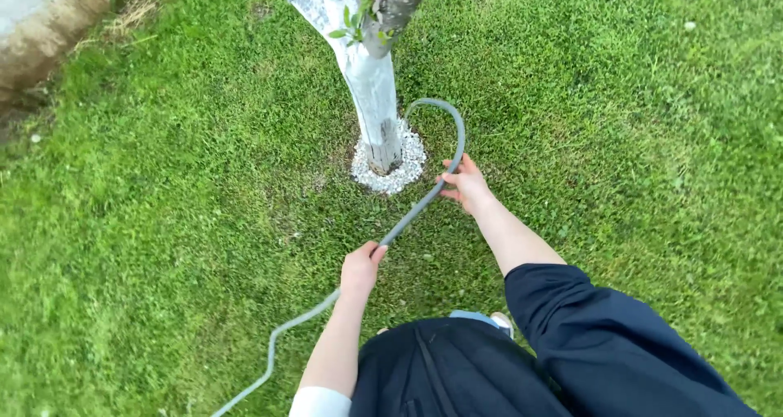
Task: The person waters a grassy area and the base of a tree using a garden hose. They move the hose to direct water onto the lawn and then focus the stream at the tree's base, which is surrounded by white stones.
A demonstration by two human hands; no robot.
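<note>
- Left hand (360, 269) closed around grey rubber hose (412, 213), six o'clock of white-painted tree trunk (375, 107).
- Right hand (465, 182) pinched hose, four o'clock.
- Risked kinking at tight loop.

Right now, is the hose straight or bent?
Bent. The grey hose runs up through both hands, then curls in a loop toward the tree trunk.

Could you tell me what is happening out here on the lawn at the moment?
A person stands on the grass and grips a grey hose with both hands. The left hand holds it nearer the body; the right hand holds it further out, where it curves round toward the white-painted tree trunk. The hose end lies by the ring of white gravel at the trunk's base. No water is visible.
</note>
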